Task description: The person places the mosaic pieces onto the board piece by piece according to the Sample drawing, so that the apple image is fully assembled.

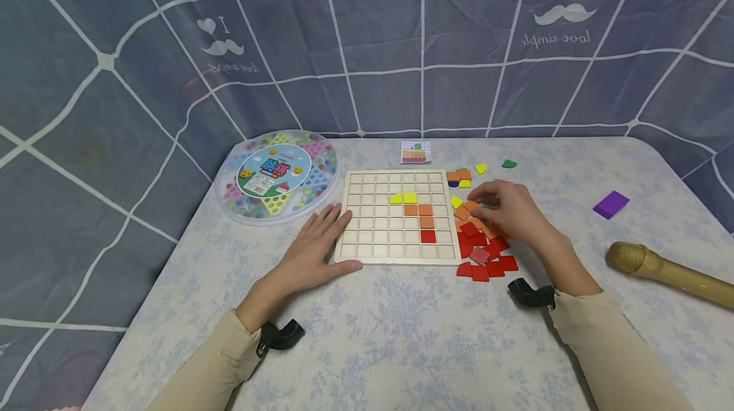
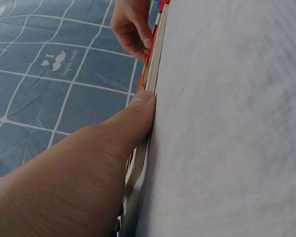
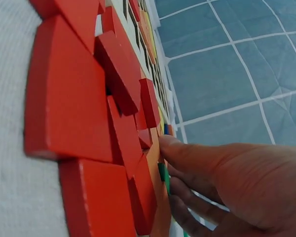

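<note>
A square wooden grid board [image 1: 373, 250] lies flat on the table, with yellow tiles [image 1: 410, 197], orange tiles [image 1: 426, 222] and a red tile [image 1: 427, 236] in some cells. My left hand [image 1: 312, 248] rests at the board's left side, fingers straight and over its edge, thumb [image 2: 133, 116] along the near edge. To the right of the board my right hand [image 1: 513, 210] reaches down into a pile of loose tiles. Its thumb and fingertips are at the orange tiles [image 1: 471, 206], close to a green piece [image 3: 164, 174]; I cannot tell whether they grip one. Red tiles [image 1: 480, 255] overlap nearer me.
A round clear-lidded game box [image 1: 275, 172] stands left of the board. Behind the board lies a small pattern card [image 1: 415, 152]. Farther right are a green piece [image 1: 509, 164], a purple block [image 1: 611, 204] and a gold microphone [image 1: 659, 267]. A blue curtain [image 1: 378, 48] hangs behind the table.
</note>
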The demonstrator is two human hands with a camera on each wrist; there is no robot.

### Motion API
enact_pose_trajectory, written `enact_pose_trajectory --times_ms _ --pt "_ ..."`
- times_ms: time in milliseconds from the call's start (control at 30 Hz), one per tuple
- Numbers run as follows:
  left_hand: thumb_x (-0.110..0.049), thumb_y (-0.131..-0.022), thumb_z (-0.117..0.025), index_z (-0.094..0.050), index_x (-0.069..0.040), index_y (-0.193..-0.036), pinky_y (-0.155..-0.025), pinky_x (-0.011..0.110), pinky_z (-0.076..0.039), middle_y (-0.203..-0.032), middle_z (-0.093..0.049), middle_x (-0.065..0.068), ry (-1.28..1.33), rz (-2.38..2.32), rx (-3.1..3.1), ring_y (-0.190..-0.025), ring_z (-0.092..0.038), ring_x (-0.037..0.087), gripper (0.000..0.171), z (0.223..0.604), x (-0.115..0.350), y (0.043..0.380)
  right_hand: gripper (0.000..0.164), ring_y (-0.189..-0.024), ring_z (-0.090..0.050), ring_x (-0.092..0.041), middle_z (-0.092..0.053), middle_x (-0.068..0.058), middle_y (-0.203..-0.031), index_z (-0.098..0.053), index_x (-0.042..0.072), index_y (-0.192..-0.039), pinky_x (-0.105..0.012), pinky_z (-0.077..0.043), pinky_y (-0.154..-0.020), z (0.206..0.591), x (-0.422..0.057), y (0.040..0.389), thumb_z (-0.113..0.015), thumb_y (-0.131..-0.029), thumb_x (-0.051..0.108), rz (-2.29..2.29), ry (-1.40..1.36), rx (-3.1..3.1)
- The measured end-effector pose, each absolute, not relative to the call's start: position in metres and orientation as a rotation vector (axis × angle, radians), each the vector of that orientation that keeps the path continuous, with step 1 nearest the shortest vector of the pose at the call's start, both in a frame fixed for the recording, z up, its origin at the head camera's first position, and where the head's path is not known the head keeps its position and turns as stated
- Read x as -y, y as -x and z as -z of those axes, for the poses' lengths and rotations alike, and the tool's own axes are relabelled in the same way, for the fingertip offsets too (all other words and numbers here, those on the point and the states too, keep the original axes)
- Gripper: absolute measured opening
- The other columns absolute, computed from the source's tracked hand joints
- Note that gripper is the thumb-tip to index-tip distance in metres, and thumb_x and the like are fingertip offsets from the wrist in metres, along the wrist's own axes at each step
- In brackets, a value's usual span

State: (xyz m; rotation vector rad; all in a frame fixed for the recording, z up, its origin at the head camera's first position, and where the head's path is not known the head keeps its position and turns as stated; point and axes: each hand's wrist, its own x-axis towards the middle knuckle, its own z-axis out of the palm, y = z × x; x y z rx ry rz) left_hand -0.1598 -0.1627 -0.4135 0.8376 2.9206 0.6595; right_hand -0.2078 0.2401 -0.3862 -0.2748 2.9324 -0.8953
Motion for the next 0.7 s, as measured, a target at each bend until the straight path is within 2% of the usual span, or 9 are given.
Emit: enact_pose_trajectory --times_ms 167,300,433,567,700 --pt "-0.055 -0.093 -0.074 -0.028 -0.008 -0.168 -0.133 0.057 -0.009 -0.175 -0.018 0.019 -0.836 -0.653 -2.923 -0.164 -0.012 0.036 0.100 0.4143 0.1625 0.1600 0.035 -0.115 -0.062 -0.042 -0.065 -0.025 -0.127 -0.072 -0.001 -0.126 -0.059 -0.055 -0.102 0.3882 -0.2411 0.2089 -0.079 -0.096 0.015 0.879 0.241 -2.940" --pt "-0.056 -0.093 -0.074 -0.027 -0.008 -0.168 -0.133 0.057 -0.009 -0.175 -0.018 0.019 -0.840 -0.659 -2.920 -0.164 -0.012 0.037 0.100 0.4148 0.1624 0.1603 0.031 -0.112 -0.063 -0.041 -0.067 -0.023 -0.120 -0.072 0.001 -0.120 -0.058 -0.056 -0.100 0.3903 -0.2434 0.2094 -0.080 -0.095 0.017 0.921 0.209 -2.939" --pt "-0.055 -0.093 -0.074 -0.028 -0.008 -0.168 -0.133 0.057 -0.009 -0.175 -0.018 0.019 -0.838 -0.669 -2.917 -0.164 -0.012 0.037 0.100 0.4150 0.1627 0.1604 0.029 -0.104 -0.064 -0.037 -0.069 -0.019 -0.110 -0.073 0.002 -0.115 -0.050 -0.058 -0.093 0.3918 -0.2453 0.2092 -0.082 -0.093 0.018 0.969 0.202 -2.938" --pt "-0.056 -0.093 -0.074 -0.028 -0.008 -0.168 -0.133 0.057 -0.009 -0.175 -0.018 0.019 -0.839 -0.664 -2.919 -0.164 -0.012 0.037 0.100 0.4150 0.1632 0.1604 0.029 -0.097 -0.063 -0.032 -0.068 -0.016 -0.102 -0.074 0.002 -0.114 -0.039 -0.056 -0.084 0.3930 -0.2469 0.2098 -0.084 -0.092 0.017 0.987 0.216 -2.954" --pt "-0.056 -0.093 -0.074 -0.028 -0.008 -0.168 -0.133 0.057 -0.009 -0.175 -0.018 0.019 -0.843 -0.655 -2.921 -0.164 -0.012 0.037 0.100 0.4153 0.1631 0.1606 0.025 -0.093 -0.064 -0.031 -0.071 -0.015 -0.098 -0.077 0.002 -0.112 -0.036 -0.054 -0.080 0.3943 -0.2476 0.2102 -0.083 -0.092 0.015 0.991 0.229 -2.973"
